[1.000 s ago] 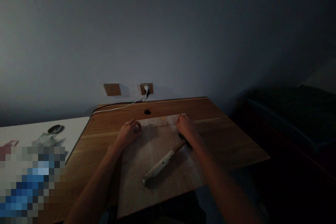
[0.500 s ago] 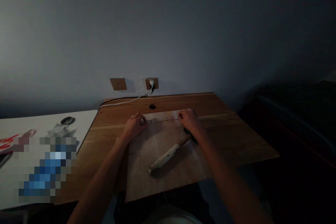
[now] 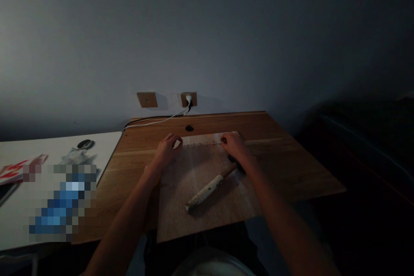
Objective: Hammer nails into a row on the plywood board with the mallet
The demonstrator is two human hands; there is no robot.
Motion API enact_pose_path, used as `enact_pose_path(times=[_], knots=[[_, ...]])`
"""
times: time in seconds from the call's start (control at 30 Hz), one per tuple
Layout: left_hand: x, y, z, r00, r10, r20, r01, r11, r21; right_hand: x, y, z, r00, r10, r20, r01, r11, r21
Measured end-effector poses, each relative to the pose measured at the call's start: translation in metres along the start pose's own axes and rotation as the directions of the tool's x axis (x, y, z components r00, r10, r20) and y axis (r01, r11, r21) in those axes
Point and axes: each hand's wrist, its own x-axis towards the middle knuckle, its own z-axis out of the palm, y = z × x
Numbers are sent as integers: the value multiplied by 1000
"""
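A thin wooden board (image 3: 190, 172) lies on the wooden desk and sticks out past its front edge. Across its far part runs a row of small upright metal pins that look like nails (image 3: 206, 143). My left hand (image 3: 168, 150) is at the row's left end, thumb and forefinger curled together in a pinch. At the right end my right hand (image 3: 235, 145) pinches in the same way. What either pinch holds is too small and dark to make out. A hammer (image 3: 207, 192) with a worn, pale-wrapped handle rests diagonally on the board, its dark head near my right wrist.
The wooden desk (image 3: 284, 168) meets a grey wall with two outlets; a white plug (image 3: 189, 100) sits in one, its cable trailing left. On a white table (image 3: 110, 142) at left are a dark round object (image 3: 86, 144), crumpled plastic (image 3: 76, 156) and a red-and-white packet (image 3: 14, 171).
The view has shifted slightly. My left fingers have moved a little along the row's left end; the right hand stays at the right end. The hammer lies as before.
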Motion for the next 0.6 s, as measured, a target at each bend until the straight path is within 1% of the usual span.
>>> enact_pose_path(times=[0.17,0.3,0.47,0.6], knots=[[-3,5,11,997,40,72,-39,999,-20,-2,-2,-3,1000,11,-1,-11,1000,-3],[-4,8,14,992,64,112,-61,998,-30,-3,-5,-7,1000,5,8,-5,1000,8],[-4,7,16,993,71,98,-70,998,-11,-3,-5,-8,1000,-4,13,3,1000,24],[-4,5,18,992,104,67,-103,995,-12,-1,-3,-6,1000,-1,14,1,999,32]])
